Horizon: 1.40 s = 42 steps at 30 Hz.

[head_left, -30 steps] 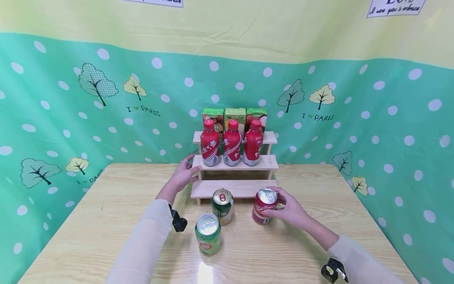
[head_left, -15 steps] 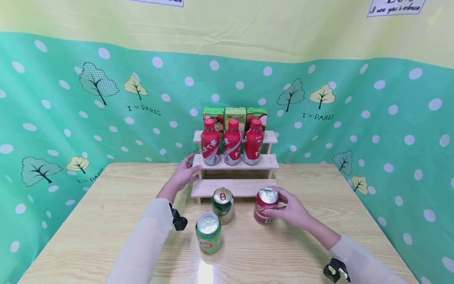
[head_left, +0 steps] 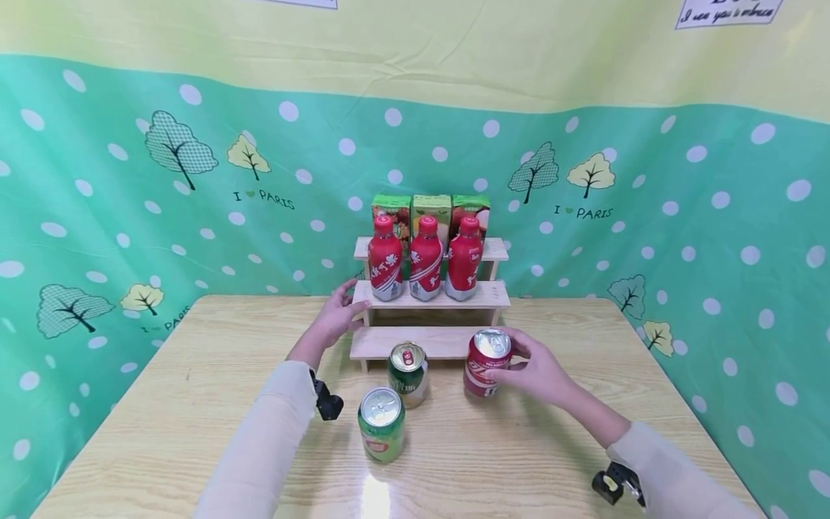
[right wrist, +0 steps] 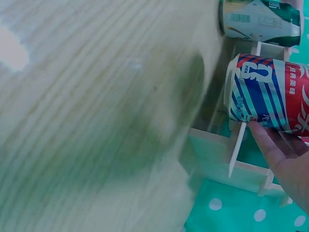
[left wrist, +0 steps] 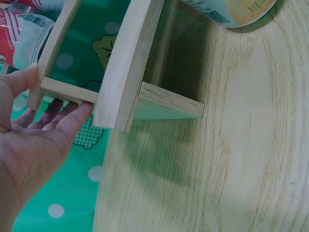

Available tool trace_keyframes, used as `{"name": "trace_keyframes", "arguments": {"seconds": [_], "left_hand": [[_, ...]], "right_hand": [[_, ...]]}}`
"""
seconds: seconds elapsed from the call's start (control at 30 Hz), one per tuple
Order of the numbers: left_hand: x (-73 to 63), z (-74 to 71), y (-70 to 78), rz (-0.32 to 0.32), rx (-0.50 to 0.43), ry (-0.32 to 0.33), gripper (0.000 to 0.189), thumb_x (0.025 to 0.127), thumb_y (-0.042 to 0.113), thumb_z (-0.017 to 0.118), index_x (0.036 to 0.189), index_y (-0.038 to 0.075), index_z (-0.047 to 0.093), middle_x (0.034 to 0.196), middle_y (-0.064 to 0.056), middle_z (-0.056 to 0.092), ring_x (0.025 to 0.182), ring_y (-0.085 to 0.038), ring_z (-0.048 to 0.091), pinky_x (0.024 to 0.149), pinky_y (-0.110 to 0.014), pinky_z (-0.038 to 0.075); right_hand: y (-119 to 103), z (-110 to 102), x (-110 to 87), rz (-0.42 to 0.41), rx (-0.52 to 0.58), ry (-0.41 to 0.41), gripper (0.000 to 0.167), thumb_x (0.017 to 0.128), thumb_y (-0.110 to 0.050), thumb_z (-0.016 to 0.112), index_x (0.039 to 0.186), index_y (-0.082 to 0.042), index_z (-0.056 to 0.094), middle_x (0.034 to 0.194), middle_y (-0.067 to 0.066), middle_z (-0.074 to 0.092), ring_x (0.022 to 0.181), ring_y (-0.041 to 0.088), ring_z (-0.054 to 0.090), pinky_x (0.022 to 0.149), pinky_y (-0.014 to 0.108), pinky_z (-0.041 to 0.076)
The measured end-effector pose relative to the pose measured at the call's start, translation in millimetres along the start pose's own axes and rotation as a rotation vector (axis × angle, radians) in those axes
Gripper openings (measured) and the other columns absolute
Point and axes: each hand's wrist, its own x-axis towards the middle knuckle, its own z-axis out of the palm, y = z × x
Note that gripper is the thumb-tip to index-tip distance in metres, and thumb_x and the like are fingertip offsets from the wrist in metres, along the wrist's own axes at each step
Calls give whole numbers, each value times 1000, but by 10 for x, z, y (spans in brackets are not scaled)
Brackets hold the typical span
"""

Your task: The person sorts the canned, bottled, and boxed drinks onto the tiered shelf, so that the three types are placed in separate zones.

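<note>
My right hand [head_left: 538, 369] grips a red soda can [head_left: 481, 373] round its side, thumb at the front. In the right wrist view the same can [right wrist: 264, 94] shows a blue striped panel, and its base is off the tabletop, close to the lowest shelf board. At the left end of a three-tier wooden display rack [head_left: 428, 343], my left hand [head_left: 333, 318] holds the middle tier. Its thumb lies against the board and its fingers reach under the side bar [left wrist: 67, 90] in the left wrist view.
Three red bottles [head_left: 426, 267] stand on the middle tier, three drink cartons [head_left: 431, 209] on the top one. A dark green can [head_left: 408, 378] stands before the rack, with a lighter green can [head_left: 381, 432] nearer me. A dotted cloth [head_left: 415, 151] hangs behind the table.
The red can has risen off the table in my right hand and moved slightly toward the rack. My left hand stays on the rack.
</note>
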Motion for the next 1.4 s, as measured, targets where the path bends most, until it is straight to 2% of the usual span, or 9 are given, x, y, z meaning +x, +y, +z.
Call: {"name": "trace_keyframes", "arguments": {"seconds": [0.4, 0.67, 0.97, 1.17, 1.4], "left_hand": [[-9, 4, -3, 2, -6, -3, 70, 96, 12, 50, 152, 19, 7, 155, -23, 7, 139, -39, 27, 109, -52, 36], [-17, 7, -2, 8, -3, 9, 70, 96, 10, 50, 151, 17, 8, 154, -24, 11, 138, -39, 29, 108, -53, 37], [-7, 17, -4, 7, -15, 13, 69, 96, 9, 50, 151, 17, 10, 154, -23, 12, 138, -39, 29, 108, -53, 37], [-22, 23, 10, 7, -11, 14, 70, 95, 10, 50, 151, 17, 9, 154, -23, 13, 138, -39, 29, 108, -53, 37], [-26, 25, 5, 4, -9, 9, 70, 96, 10, 50, 151, 18, 9, 155, -22, 12, 138, -38, 28, 108, -53, 37]], "right_hand": [[-145, -5, 105, 0, -23, 7, 79, 69, -32, 83, 137, -19, 45, 127, 10, 56, 117, 32, 54, 83, 32, 58], [-199, -6, 199, -47, -11, 2, 75, 71, -32, 81, 136, -19, 45, 128, 10, 55, 118, 33, 53, 83, 34, 58], [-280, 32, 282, -3, -16, 5, 80, 69, -39, 81, 137, -21, 43, 130, 6, 54, 118, 29, 52, 88, 40, 56], [-331, 77, 385, -7, 6, 9, 80, 69, -39, 82, 138, -22, 43, 130, 6, 54, 118, 28, 53, 87, 39, 56], [-365, 139, 502, -29, -14, 29, 79, 70, -38, 81, 138, -21, 44, 130, 8, 55, 118, 28, 53, 95, 45, 52]]}}
